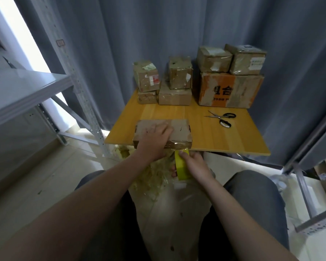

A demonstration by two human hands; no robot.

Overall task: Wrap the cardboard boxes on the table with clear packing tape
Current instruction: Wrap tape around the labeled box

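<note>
A flat cardboard box (179,131) lies at the near edge of the wooden table (224,136). My left hand (153,140) lies flat on its top, fingers spread and pressing it down. Just below the table edge my right hand (193,164) grips a yellowish roll of clear packing tape (183,169). A strip of tape runs from the roll up to the box's front face, where shiny tape shows. Several taped boxes (179,85) are stacked along the far edge.
Black-handled scissors (222,118) lie open on the table to the right of the box. A large orange-printed box (230,91) stands at the back right. Crumpled tape scraps (151,178) and a plastic bag lie between my knees. Grey metal shelving (26,91) stands at left.
</note>
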